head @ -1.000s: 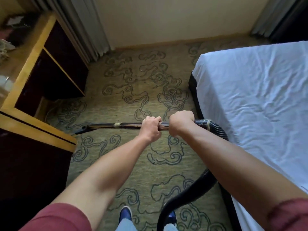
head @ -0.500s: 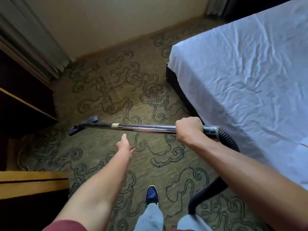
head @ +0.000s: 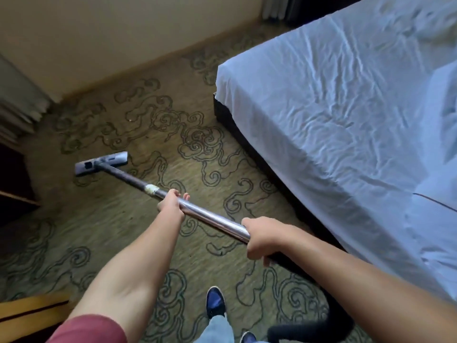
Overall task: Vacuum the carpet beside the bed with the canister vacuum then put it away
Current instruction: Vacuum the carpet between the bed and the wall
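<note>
A chrome vacuum wand (head: 212, 219) slants from lower right to upper left over the patterned carpet (head: 138, 243). Its grey floor head (head: 101, 163) lies flat on the carpet near the left furniture. My left hand (head: 171, 206) grips the wand partway down, just below a taped joint. My right hand (head: 259, 237) grips the upper end of the wand. The black hose (head: 309, 329) curls out at the bottom right; the canister is out of view. The bed (head: 346, 115) with a white sheet fills the right side.
A dark wooden cabinet (head: 14, 179) stands at the left edge, with a wooden desk corner (head: 32, 310) at lower left. Curtains (head: 17, 105) hang at upper left before a cream wall (head: 123, 33). My blue shoe (head: 215, 302) is at the bottom centre.
My left hand, free half a second ago, now grips the wand again. The wand has swung from level to slanting down, and the floor head now lies flat on the carpet.
</note>
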Demonstrator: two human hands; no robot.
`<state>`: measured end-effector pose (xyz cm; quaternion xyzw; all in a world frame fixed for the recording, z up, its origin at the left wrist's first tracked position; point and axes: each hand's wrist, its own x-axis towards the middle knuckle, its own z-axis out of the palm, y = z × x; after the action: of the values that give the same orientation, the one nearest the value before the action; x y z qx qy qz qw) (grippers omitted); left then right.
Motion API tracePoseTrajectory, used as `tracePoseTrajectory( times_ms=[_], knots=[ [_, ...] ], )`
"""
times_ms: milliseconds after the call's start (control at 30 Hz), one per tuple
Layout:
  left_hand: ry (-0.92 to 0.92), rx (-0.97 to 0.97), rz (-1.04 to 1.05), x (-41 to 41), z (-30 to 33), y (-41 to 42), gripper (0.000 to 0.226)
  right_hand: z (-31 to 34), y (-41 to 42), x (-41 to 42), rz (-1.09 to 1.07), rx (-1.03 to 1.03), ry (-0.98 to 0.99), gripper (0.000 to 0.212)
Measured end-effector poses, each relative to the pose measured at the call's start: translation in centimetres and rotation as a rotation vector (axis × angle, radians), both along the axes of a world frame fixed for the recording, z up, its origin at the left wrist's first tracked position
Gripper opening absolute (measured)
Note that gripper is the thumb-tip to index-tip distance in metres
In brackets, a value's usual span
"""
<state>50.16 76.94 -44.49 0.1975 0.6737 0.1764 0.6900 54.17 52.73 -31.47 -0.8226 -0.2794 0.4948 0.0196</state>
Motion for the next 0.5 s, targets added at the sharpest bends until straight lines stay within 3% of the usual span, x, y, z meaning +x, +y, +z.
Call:
tracePoseTrajectory(
  times_ms=[100, 267, 500],
  knots=[
    [-0.11, -0.023, -0.024, 0.3, -0.4, -1.6, 0.008, -2.7, -1.7, -1.1, -0.27, 0.084, 0.35, 0.035],
    [-0.19, -0.06, -0.11, 2.1, -0.1, -3.5, 0.032, -4.2, -0.9, -0.1, -0.3, 0.183, 0.199, 0.023],
    [-0.127, -0.016, -0.153, 5.9, 0.1, -3.9, 0.019, -3.4, -0.6, 5.4, -0.222, 0.212, 0.225, 0.028]
  ],
)
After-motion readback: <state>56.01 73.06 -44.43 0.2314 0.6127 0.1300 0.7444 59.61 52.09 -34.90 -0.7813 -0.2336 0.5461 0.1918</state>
